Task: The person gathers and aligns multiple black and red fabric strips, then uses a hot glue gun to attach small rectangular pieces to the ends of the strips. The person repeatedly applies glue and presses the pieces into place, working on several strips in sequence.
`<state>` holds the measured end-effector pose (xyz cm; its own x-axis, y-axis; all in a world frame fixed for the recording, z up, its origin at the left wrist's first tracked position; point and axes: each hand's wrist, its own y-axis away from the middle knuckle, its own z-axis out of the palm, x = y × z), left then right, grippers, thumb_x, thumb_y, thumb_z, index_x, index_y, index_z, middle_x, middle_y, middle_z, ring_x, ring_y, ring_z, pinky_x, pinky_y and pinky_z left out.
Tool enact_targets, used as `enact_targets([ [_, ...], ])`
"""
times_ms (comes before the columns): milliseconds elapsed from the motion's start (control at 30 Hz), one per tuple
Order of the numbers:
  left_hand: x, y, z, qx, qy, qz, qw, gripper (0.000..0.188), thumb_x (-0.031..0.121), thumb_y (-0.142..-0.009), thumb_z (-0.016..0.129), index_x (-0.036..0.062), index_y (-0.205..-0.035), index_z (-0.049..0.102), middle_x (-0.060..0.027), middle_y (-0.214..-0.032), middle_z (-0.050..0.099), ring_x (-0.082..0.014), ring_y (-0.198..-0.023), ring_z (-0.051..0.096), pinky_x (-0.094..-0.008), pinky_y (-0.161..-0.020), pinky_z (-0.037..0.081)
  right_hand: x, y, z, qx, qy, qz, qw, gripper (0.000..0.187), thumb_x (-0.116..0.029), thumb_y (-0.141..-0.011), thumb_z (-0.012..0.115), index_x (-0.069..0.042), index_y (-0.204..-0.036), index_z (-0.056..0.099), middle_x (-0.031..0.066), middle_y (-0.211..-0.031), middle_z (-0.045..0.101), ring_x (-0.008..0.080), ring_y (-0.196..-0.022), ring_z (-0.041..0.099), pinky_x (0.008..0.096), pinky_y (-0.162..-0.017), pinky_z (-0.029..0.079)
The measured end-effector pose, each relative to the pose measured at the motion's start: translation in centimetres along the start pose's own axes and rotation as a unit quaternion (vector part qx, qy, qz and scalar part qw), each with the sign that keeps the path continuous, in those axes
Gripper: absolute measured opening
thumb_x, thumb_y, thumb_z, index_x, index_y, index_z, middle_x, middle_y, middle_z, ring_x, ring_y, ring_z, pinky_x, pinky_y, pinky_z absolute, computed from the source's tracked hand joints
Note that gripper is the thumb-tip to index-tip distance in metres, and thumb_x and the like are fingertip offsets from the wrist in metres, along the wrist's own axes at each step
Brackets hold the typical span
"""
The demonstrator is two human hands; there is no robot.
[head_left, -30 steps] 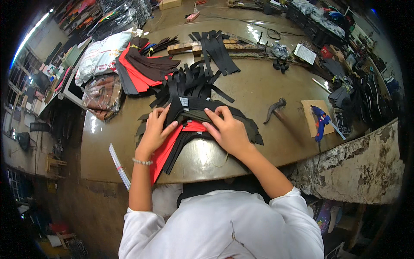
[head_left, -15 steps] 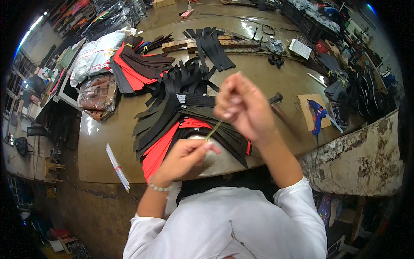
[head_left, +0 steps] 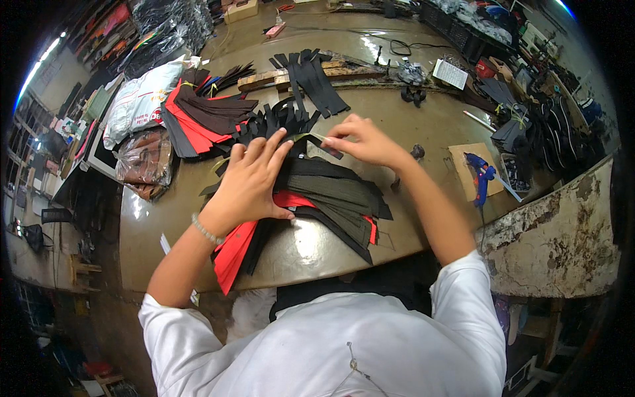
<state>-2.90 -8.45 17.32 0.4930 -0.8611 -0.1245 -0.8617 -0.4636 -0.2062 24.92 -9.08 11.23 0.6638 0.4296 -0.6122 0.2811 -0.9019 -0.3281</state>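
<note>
On the table in front of me lies a fanned bundle of flat strips (head_left: 331,187), dark olive, black and red. My left hand (head_left: 246,182) rests across its left part with the fingers spread, hiding some of the strips beneath. My right hand (head_left: 364,141) is closed at the bundle's far side, pinching the end of a thin yellow-green tie (head_left: 309,136). The tie runs from there toward my left fingertips, and part of it is hidden. Red strips (head_left: 233,255) poke out below my left wrist.
A second bundle of brown, red and black strips (head_left: 208,112) lies far left beside a white sack (head_left: 142,99). Black strips (head_left: 317,83) lean on a wooden piece behind. A hammer-like tool (head_left: 417,152) and a blue glue gun (head_left: 481,175) on cardboard lie right.
My left hand has moved up and spread over the bundle, no longer pinching the tie. My right hand has lowered to the bundle's far side with the tie.
</note>
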Motion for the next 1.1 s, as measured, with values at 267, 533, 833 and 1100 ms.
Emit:
enact_targets([
  [267, -1.4, -1.6, 4.3, -0.065, -0.025, 0.087, 0.994, 0.109, 0.054, -0.041, 0.085, 0.0010, -0.130, 0.048, -0.0149, -0.126, 0.050, -0.0272, -0.110, 0.047, -0.0369, -0.088, 0.036, 4.0, -2.9, 8.4, -0.136, -0.371, 0.279, 0.875, 0.020, -0.022, -0.099, 0.048, -0.007, -0.092, 0.060, 0.0000, -0.086, 0.059, 0.0102, -0.079, 0.052, 0.0274, -0.075, 0.045],
  [533, -0.7, -2.1, 3.8, -0.052, -0.056, 0.122, 0.990, 0.114, 0.048, -0.040, 0.086, 0.0063, -0.136, 0.043, -0.0110, -0.138, 0.042, -0.0241, -0.109, 0.047, -0.0360, -0.088, 0.035, 2.2, -1.4, 8.6, -0.064, -0.374, 0.310, 0.872, 0.023, -0.025, -0.101, 0.043, -0.007, -0.099, 0.057, 0.0005, -0.088, 0.057, 0.0111, -0.082, 0.051, 0.0273, -0.078, 0.044],
  [833, -0.4, -3.4, 4.9, -0.051, -0.041, 0.210, 0.976, 0.101, 0.046, -0.046, 0.085, 0.0008, -0.129, 0.050, -0.0092, -0.125, 0.053, -0.0196, -0.108, 0.047, -0.0344, -0.085, 0.035, 0.5, -0.5, 8.5, -0.035, -0.313, 0.380, 0.870, 0.026, -0.025, -0.102, 0.040, -0.006, -0.100, 0.056, 0.0026, -0.090, 0.057, 0.0129, -0.085, 0.052, 0.0291, -0.077, 0.044],
  [1100, -0.4, -1.4, 5.3, -0.056, -0.042, 0.203, 0.977, 0.098, 0.038, -0.045, 0.086, 0.0038, -0.128, 0.048, -0.0094, -0.131, 0.050, -0.0224, -0.109, 0.049, -0.0345, -0.085, 0.037, -0.2, 1.6, 9.6, 0.035, -0.444, 0.232, 0.865, 0.018, -0.022, -0.100, 0.044, -0.009, -0.095, 0.056, -0.0027, -0.085, 0.053, 0.0070, -0.079, 0.048, 0.0219, -0.073, 0.042],
])
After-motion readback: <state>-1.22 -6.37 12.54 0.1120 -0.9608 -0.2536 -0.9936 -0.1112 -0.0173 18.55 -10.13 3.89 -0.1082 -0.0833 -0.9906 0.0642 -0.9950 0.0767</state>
